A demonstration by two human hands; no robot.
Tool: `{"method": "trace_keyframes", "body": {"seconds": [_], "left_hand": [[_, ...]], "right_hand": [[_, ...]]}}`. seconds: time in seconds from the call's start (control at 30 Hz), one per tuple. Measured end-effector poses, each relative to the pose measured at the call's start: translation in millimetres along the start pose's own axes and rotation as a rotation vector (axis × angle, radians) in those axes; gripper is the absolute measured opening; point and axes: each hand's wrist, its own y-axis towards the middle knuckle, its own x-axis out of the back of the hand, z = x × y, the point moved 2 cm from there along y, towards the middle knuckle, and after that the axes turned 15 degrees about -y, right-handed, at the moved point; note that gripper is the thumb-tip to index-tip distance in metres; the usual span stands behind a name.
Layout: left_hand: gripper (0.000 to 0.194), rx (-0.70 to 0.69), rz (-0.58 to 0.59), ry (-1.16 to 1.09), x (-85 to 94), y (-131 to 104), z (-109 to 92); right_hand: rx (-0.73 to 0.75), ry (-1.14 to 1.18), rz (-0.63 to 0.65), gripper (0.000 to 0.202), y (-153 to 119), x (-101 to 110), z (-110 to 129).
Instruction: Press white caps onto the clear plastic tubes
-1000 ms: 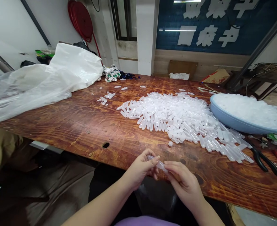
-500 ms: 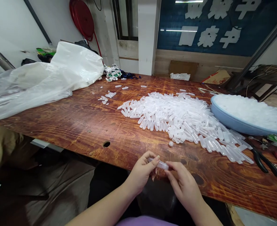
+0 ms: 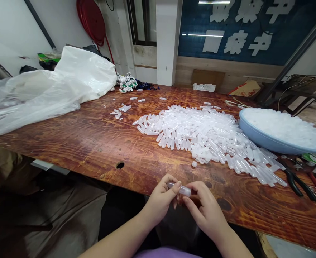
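Just past the front edge of the table, my left hand (image 3: 162,200) pinches a translucent plastic tube (image 3: 180,189) between thumb and fingers. The tube lies roughly sideways, its right end a little lower. My right hand (image 3: 207,211) is closed about that right end, index finger above and thumb below. Whether a cap sits on this end is hard to make out. Beyond the hands a large heap of similar translucent tubes (image 3: 185,123) is spread over the table, with small round white caps (image 3: 202,154) at its near side.
A blue basin (image 3: 268,138) piled with white pieces stands at the right. Black-handled pliers (image 3: 299,182) lie in front of it. White plastic sheeting (image 3: 85,71) covers the table's left part. The brown wooden table (image 3: 93,143) has a round hole near its front edge.
My right hand has shifted slightly left along the tube, its thumb further under the end. My left hand keeps its grip, and the whole view has shifted a little.
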Motion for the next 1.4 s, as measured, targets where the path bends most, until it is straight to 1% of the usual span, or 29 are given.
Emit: {"method": "trace_keyframes", "body": {"seconds": [0.03,0.1,0.13,0.2,0.27,0.3,0.37,0.4,0.43,0.47,0.53,0.57,0.63,0.7,0.73,0.77,0.8,0.87,0.9,0.93,1.0,1.03,1.1,1.17,1.2,1.23,1.3,1.4], "left_hand": [[0.043,0.004,0.007,-0.028,0.5,-0.4,1.0],[0.042,-0.002,0.033,-0.082,0.9,-1.1,3.4],[0.042,-0.016,0.04,-0.101,1.2,-1.4,4.4],[0.041,-0.048,0.048,-0.104,3.2,-2.6,5.5],[0.041,-0.059,0.066,-0.062,7.7,-5.7,4.7],[0.04,-0.043,0.086,-0.025,10.9,-8.4,3.7],[0.039,0.035,0.157,0.07,17.9,-16.3,1.8],[0.037,0.089,0.208,0.145,21.3,-21.0,1.4],[0.033,0.136,0.269,0.254,24.3,-25.6,1.7],[0.028,0.161,0.334,0.396,26.8,-29.5,2.9],[0.019,0.149,0.456,0.746,30.3,-33.2,8.7],[0.02,0.13,0.494,0.923,31.4,-32.9,13.2],[0.03,0.136,0.512,1.206,32.5,-29.2,22.0],[0.039,0.217,0.492,1.393,31.3,-24.8,23.7],[0.043,0.259,0.5,1.455,29.1,-23.1,19.6],[0.045,0.293,0.547,1.485,25.7,-21.5,11.8],[0.043,0.322,0.63,1.476,21.4,-19.3,0.6],[0.033,0.332,0.805,1.378,13.1,-9.0,-29.8],[0.035,0.326,0.824,1.329,11.3,1.4,-47.1],[0.038,0.248,0.719,1.365,12.4,16.9,-65.3],[0.037,-0.085,0.228,1.701,22.5,56.1,-101.0],[0.041,-0.203,0.111,1.868,28.6,75.1,-113.0],[0.045,-0.271,0.097,1.925,43.1,110.1,-124.4],[0.045,-0.276,0.145,1.933,57.4,135.8,-126.0],[0.042,-0.274,0.166,1.931,63.3,144.3,-124.6],[0.039,-0.274,0.184,1.927,68.3,149.9,-122.4],[0.033,-0.278,0.201,1.909,75.0,153.7,-117.3],[0.028,-0.289,0.18,1.874,80.1,145.2,-111.5]], "right_hand": [[0.054,-0.043,-0.021,0.02,0.9,-0.1,0.9],[0.096,-0.091,-0.036,0.019,2.5,-3.2,2.9],[0.085,-0.083,-0.029,0.023,3.0,-5.9,4.2],[0.014,-0.007,0.004,0.032,3.5,-12.4,6.5],[-0.061,0.081,0.073,0.039,4.7,-17.2,7.6],[-0.071,0.101,0.129,0.042,6.2,-17.8,7.5],[-0.049,0.076,0.241,0.043,13.1,-13.4,4.2],[-0.048,0.031,0.273,0.041,18.7,-8.5,0.5],[-0.074,-0.035,0.279,0.038,25.6,-2.5,-4.6],[-0.13,-0.121,0.265,0.034,33.5,3.9,-10.7],[-0.261,-0.324,0.232,0.031,49.1,13.4,-22.9],[-0.306,-0.427,0.237,0.033,55.9,15.1,-27.6],[-0.322,-0.593,0.284,0.034,65.3,11.8,-33.0],[-0.303,-0.683,0.32,0.029,68.8,4.3,-34.6],[-0.302,-0.702,0.329,0.026,68.6,0.7,-34.7],[-0.302,-0.709,0.332,0.023,67.7,-1.9,-34.6],[-0.311,-0.705,0.331,0.021,66.5,-3.3,-34.5],[-0.352,-0.685,0.338,0.02,64.5,-2.6,-34.0],[-0.379,-0.674,0.35,0.02,64.1,-1.1,-33.6],[-0.406,-0.667,0.364,0.02,64.2,0.7,-33.1],[-0.44,-0.662,0.384,0.02,65.0,3.8,-31.5],[-0.439,-0.663,0.385,0.02,65.0,4.6,-30.8],[-0.414,-0.664,0.375,0.018,62.4,4.5,-30.9],[-0.344,-0.645,0.345,0.018,55.2,2.6,-33.9],[-0.298,-0.623,0.311,0.018,50.1,1.8,-36.3],[-0.251,-0.59,0.267,0.02,44.1,1.4,-38.9],[-0.17,-0.5,0.185,0.024,30.5,1.8,-44.0],[-0.124,-0.385,0.132,0.032,11.0,4.1,-47.5]]}}
